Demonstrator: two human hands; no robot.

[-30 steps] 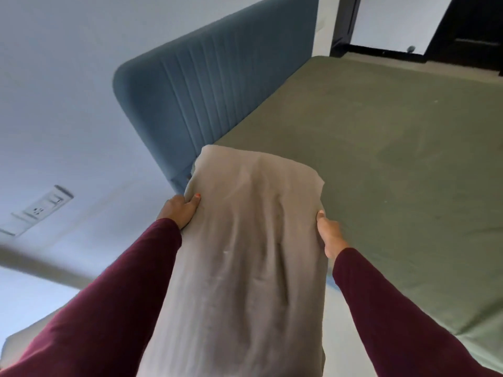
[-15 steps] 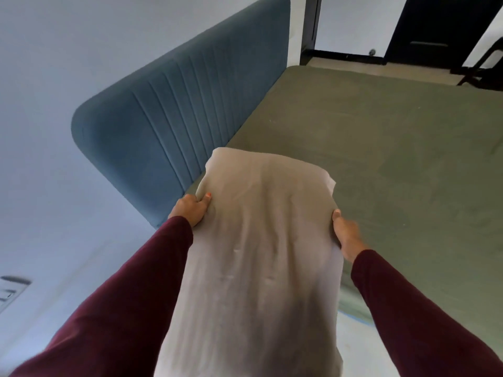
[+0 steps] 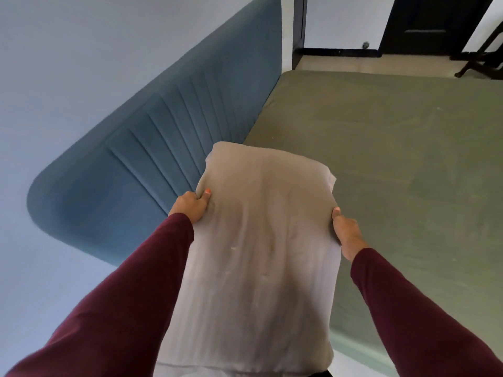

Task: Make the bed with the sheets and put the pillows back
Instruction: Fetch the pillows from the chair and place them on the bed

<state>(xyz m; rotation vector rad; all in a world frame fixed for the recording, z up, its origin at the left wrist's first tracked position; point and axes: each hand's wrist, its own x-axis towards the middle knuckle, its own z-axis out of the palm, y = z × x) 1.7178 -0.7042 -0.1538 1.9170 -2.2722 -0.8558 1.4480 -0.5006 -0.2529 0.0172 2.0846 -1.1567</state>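
Here, a long, pale beige cloth-covered pillow (image 3: 258, 254) held lengthwise in the air, far end over the near corner of the sage-green fitted sheet (image 3: 394, 172), just beside the blue channel-stitched upholstered headboard (image 3: 163, 164). Left hand (image 3: 190, 205) gripping the pillow's edge on the headboard side, thumb pressed onto the top face, fingers curled under and hidden. Right hand (image 3: 347, 232) clamping the edge away from the headboard, thumb on top, remaining fingers tucked beneath the fabric and out of sight. Both dark maroon sleeves (image 3: 130, 303) stretched forward from the near edge of the frame.

Likely step: laying the pillow down against the headboard; sheet apparently already stretched flat across the mattress, no other pillow in view.

Possible trouble from here: soft filling sagging between the two grips, so a release too soon could drop the pillow askew or let it slide off the mattress corner nearest the headboard's rounded end. Dragging rather than lowering could rumple the smooth sheet below. Uneven release of one hand might leave the pillow skewed to the headboard.

Containers: none visible anywhere near the headboard; only a dark door (image 3: 427, 23) and dark furniture legs (image 3: 479, 58) beyond the headboard's far end.
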